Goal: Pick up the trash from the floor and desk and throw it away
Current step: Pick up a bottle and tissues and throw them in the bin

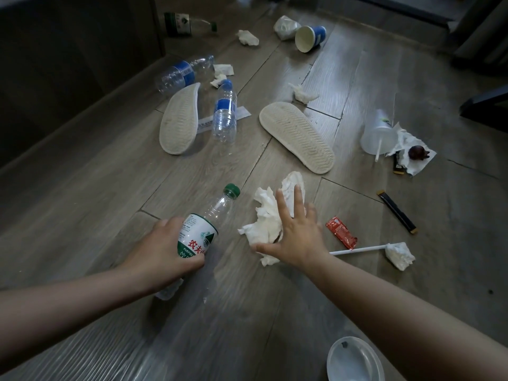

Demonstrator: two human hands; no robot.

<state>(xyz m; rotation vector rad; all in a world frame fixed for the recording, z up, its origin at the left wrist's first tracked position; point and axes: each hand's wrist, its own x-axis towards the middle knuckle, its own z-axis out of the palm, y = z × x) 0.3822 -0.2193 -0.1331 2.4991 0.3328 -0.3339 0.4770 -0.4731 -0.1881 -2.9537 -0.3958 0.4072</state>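
Trash littered the grey wood floor (357, 78): left hand (162, 251) gripped a green-capped bottle (203, 224) (clear, empty), right hand (295, 232) splayed wide over crumpled tissue (265, 215).

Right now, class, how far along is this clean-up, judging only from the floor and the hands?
Nothing visibly looks thrown away yet; no bin is in view. In hand: the left hand grips a green-capped bottle, and the right hand spreads open over crumpled tissue. Left on the floor: two blue-label bottles, a paper cup, a red sauce packet, a straw and more tissues.
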